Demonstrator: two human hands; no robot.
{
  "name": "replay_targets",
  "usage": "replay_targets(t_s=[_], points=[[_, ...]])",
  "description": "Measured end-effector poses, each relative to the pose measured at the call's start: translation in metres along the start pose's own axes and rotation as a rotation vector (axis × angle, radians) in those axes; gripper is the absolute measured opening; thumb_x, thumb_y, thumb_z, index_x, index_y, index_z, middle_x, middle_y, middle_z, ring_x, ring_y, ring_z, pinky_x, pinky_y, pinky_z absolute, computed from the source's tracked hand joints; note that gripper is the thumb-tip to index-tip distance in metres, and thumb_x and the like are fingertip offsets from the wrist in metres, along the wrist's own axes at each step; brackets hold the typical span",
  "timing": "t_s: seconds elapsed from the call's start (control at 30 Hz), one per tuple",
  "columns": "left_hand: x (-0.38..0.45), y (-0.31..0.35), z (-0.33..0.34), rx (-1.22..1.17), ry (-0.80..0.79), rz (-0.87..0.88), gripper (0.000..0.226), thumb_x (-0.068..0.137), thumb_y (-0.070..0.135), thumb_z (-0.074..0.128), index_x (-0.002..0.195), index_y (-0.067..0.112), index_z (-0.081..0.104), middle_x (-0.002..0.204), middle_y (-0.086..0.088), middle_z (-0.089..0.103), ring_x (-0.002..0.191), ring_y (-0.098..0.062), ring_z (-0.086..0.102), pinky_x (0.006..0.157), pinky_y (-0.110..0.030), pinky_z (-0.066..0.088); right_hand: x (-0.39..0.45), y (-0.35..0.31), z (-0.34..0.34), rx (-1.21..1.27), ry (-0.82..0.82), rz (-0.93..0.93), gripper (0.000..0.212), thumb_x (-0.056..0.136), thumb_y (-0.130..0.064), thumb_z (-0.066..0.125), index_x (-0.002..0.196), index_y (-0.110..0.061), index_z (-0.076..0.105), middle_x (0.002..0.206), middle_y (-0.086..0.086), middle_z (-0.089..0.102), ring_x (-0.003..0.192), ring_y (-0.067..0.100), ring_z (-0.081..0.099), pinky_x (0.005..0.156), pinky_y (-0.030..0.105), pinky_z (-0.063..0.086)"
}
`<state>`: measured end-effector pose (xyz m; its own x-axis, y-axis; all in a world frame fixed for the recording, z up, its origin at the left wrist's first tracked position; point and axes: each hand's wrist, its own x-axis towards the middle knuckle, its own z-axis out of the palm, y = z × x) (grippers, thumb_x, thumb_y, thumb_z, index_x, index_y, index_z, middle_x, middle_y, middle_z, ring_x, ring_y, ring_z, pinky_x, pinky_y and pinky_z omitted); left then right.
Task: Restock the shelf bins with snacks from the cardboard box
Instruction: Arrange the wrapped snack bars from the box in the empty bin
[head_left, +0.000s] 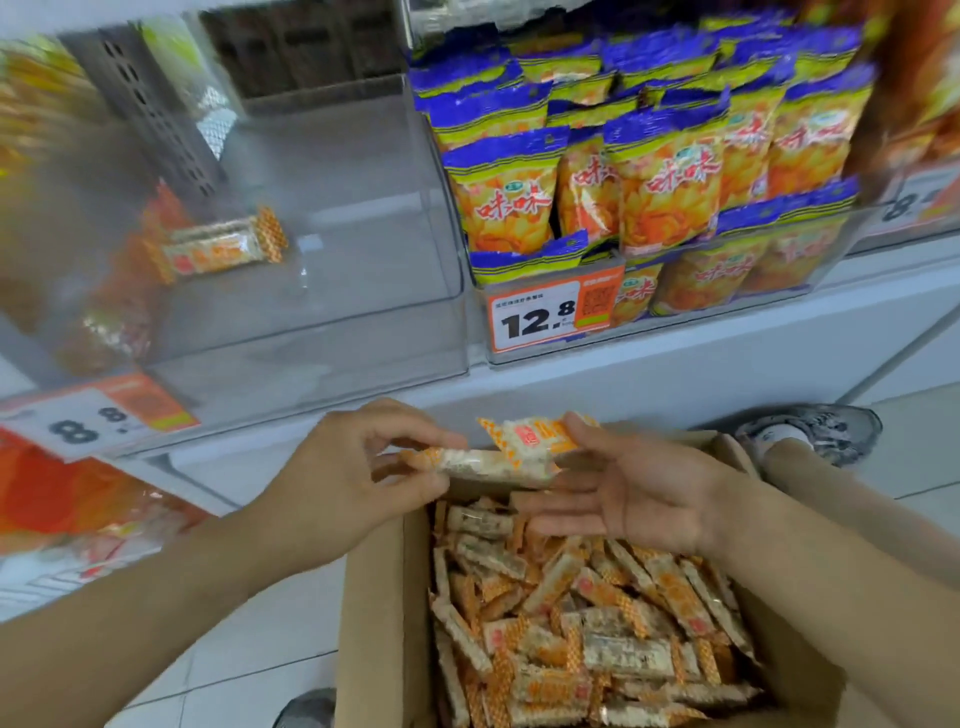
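Left hand (332, 467) pinches one rice-cracker packet (483, 462), right hand (639, 493) thumbs another (540, 434) above the cardboard box (379, 623); next, probably lift both far-left into the clear bin (311, 332).

In front of me, an orange-and-white price tag (553, 316) on the front of the bin of blue-and-yellow snack bags (660, 192) read "12.8", with a QR code beside the number. Those bags carried red characters reading "咪咪". To my left, another price tag (98, 415) on the shelf edge read "8.8"; its small print was too blurred to read.
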<state>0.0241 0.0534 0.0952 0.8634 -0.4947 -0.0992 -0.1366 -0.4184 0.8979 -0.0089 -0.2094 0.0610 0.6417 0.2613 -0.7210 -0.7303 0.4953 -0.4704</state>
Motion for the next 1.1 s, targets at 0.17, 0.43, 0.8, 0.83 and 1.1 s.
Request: replay_targets(t_s=[0.17, 0.43, 0.8, 0.83, 1.1], points=[[0.016, 0.011, 0.013, -0.283, -0.163, -0.229, 0.032, 0.074, 0.011, 0.087, 0.101, 0.026, 0.078, 0.116, 0.004, 0.073, 0.105, -0.016, 0.07, 0.087, -0.022, 0.054, 0.009, 0.009, -0.002, 0.139, 0.041, -0.101, 0.042, 0.079, -0.023, 0.067, 0.114, 0.001, 0.065, 0.108, 0.024, 0.073, 0.083, 0.032, 0.076, 0.063, 0.037, 0.064], [0.031, -0.014, 0.018, -0.155, -0.158, -0.487, 0.044, 0.072, 0.038, 0.078, 0.114, 0.03, 0.07, 0.103, -0.001, 0.077, 0.099, -0.021, 0.072, 0.094, -0.044, 0.054, 0.019, 0.004, -0.003, -0.102, 0.096, -0.313, 0.028, 0.086, -0.029, 0.066, 0.1, -0.005, 0.072, 0.1, 0.017, 0.076, 0.076, 0.022, 0.074, 0.063, 0.03, 0.062], [0.027, -0.012, 0.003, -0.36, -0.176, -0.568, 0.025, 0.097, 0.008, 0.061, 0.122, 0.005, 0.063, 0.111, -0.025, 0.068, 0.089, -0.039, 0.074, 0.07, -0.037, 0.062, 0.007, -0.009, -0.011, -0.154, 0.194, -0.438, 0.047, 0.075, -0.016, 0.074, 0.118, -0.002, 0.059, 0.094, 0.022, 0.073, 0.078, 0.032, 0.072, 0.066, 0.034, 0.063], [0.027, -0.011, 0.001, -0.376, -0.164, -0.559, 0.026, 0.096, 0.007, 0.061, 0.122, 0.005, 0.064, 0.111, -0.026, 0.068, 0.089, -0.039, 0.074, 0.069, -0.036, 0.062, 0.006, -0.009, -0.011, -0.166, 0.184, -0.441, 0.045, 0.077, -0.013, 0.073, 0.117, -0.004, 0.058, 0.097, 0.026, 0.073, 0.079, 0.034, 0.073, 0.067, 0.036, 0.063], [0.03, -0.012, -0.009, -0.491, -0.051, -0.577, 0.028, 0.093, 0.007, 0.064, 0.122, 0.01, 0.063, 0.103, -0.025, 0.073, 0.098, -0.045, 0.07, 0.085, -0.042, 0.061, 0.002, -0.007, 0.0, -0.307, 0.185, -0.467, 0.012, 0.087, 0.005, 0.064, 0.097, 0.0, 0.058, 0.087, 0.028, 0.071, 0.075, 0.04, 0.072, 0.064, 0.04, 0.064]])
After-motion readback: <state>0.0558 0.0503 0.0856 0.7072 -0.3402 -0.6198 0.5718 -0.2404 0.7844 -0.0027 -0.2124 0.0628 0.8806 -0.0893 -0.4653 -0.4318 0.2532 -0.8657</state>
